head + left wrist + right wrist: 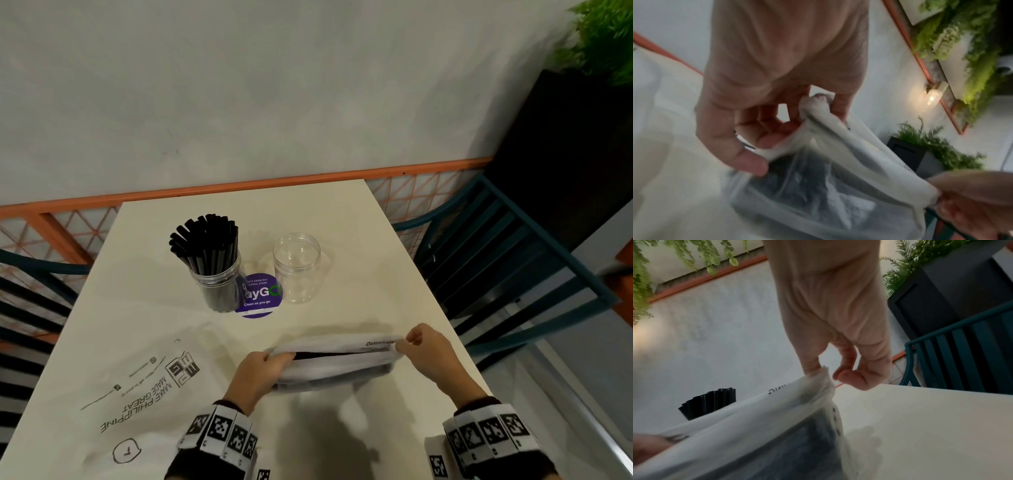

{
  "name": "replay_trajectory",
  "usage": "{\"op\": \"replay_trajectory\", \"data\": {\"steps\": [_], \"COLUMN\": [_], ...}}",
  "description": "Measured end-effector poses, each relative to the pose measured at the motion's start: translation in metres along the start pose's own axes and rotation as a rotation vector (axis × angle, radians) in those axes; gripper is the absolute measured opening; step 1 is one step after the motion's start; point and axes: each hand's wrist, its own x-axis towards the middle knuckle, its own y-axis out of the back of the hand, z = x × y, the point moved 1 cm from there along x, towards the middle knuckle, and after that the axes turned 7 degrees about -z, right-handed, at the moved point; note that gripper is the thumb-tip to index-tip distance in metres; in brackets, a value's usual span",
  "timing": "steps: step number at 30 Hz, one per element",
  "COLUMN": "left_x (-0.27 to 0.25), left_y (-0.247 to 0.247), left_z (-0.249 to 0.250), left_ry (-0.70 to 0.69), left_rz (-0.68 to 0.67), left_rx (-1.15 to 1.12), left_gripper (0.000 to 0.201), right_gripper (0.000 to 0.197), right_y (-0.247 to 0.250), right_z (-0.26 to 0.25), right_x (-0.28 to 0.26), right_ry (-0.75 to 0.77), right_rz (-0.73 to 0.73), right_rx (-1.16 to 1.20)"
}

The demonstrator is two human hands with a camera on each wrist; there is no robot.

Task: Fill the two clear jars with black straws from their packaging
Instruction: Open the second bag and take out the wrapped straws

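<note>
A clear jar (219, 287) packed with black straws (205, 240) stands at the table's back left. Beside it on the right stands an empty clear jar (297, 269). Near the front, a white translucent straw bag (337, 359) hangs just above the table with dark straws (797, 181) showing through it. My left hand (263, 368) grips the bag's left end (813, 107), and my right hand (416, 344) pinches its right top corner (818, 374). The bag's mouth is stretched between both hands.
A flat white plastic bag (137, 387) with printed text lies at the front left of the cream table (376, 274). A purple round sticker (260, 298) sits between the jars. Teal chairs (507, 260) flank the table, and a dark planter (565, 154) stands at the right.
</note>
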Motion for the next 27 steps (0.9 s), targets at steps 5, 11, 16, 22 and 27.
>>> {"op": "replay_trajectory", "data": {"steps": [5,11,16,22,27], "left_x": [0.009,0.005,0.012,0.003,0.006], "left_y": [0.013,0.014,0.016,0.017,0.022], "left_z": [-0.01,-0.007,-0.009,-0.005,-0.012], "left_ry": [-0.132,-0.256,-0.253,-0.025,0.097], "left_rz": [0.229,0.263,0.117,-0.27,-0.331], "left_rx": [0.199,0.016,-0.076,-0.278,-0.538], "left_gripper": [0.032,0.016,0.038,0.031,0.043], "right_gripper": [0.008,0.007,0.009,0.062,0.021], "right_y": [-0.001,-0.001,-0.007,0.001,0.002], "right_z": [0.002,0.002,0.005,0.017,0.019], "right_x": [-0.001,-0.002,0.002,-0.001,-0.006], "right_ry": [0.021,0.007,-0.032,-0.242,-0.327], "right_rz": [-0.106,-0.191,-0.317,-0.562,-0.571], "right_rx": [0.271,0.484,0.695,1.194,1.216]}}
